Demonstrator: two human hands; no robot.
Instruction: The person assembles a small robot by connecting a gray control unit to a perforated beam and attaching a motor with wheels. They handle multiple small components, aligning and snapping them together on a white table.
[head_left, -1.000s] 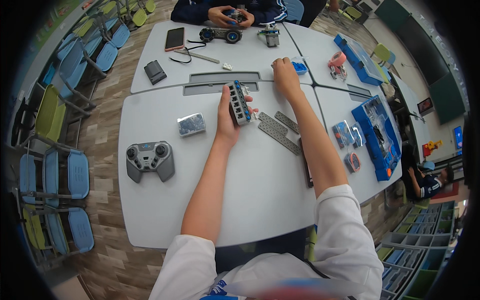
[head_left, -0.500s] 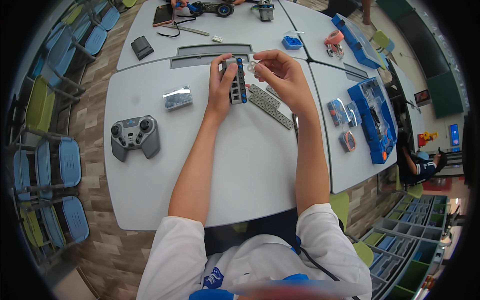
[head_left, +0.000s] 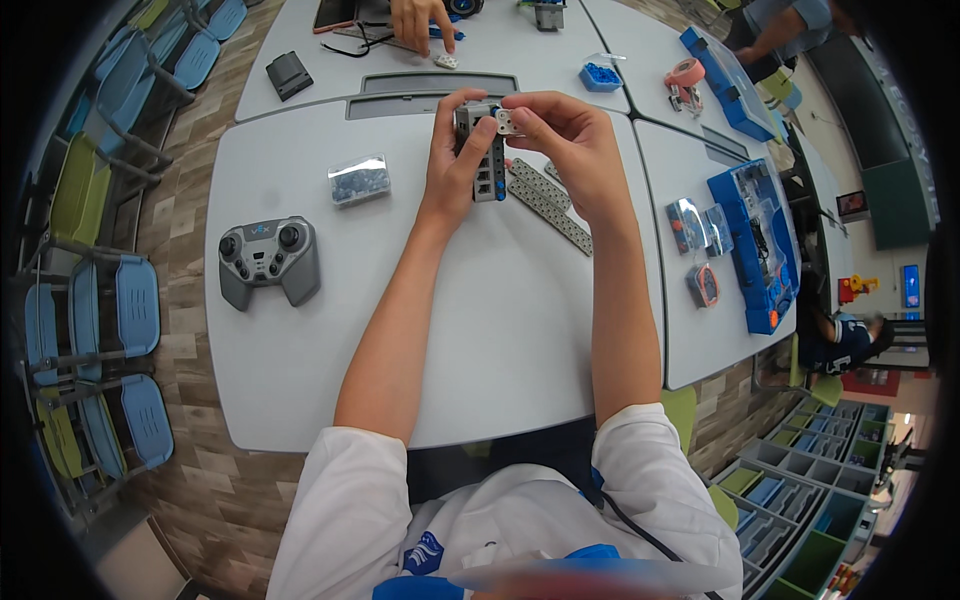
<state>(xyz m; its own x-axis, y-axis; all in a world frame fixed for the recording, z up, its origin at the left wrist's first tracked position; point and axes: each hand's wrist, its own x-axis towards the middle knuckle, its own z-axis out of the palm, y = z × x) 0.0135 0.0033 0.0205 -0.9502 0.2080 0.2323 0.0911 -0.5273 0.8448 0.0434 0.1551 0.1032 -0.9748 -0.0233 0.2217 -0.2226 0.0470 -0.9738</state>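
My left hand (head_left: 451, 165) is wrapped round a grey plastic block (head_left: 490, 180) with square ports, its thumb lying across the front. Blue pins stick out along the block's right side. Between the fingertips of my right hand (head_left: 575, 145) is a small white connector plate with holes (head_left: 505, 122), set against the block's upper right side. Whether the pins have gone into its holes I cannot tell. Grey perforated beams (head_left: 552, 208) lie on the table just below my right hand, which partly hides them.
A grey game controller (head_left: 268, 262) and a clear box of small parts (head_left: 358, 180) lie to the left. Blue cases (head_left: 750, 245) and smaller boxes stand on the right-hand table. Across the table, another person's hand (head_left: 422, 22) reaches toward a small white piece (head_left: 446, 62).
My right hand has brought the white connector plate left, up against the block. Another person's hand has come down beside the white piece at the far side.
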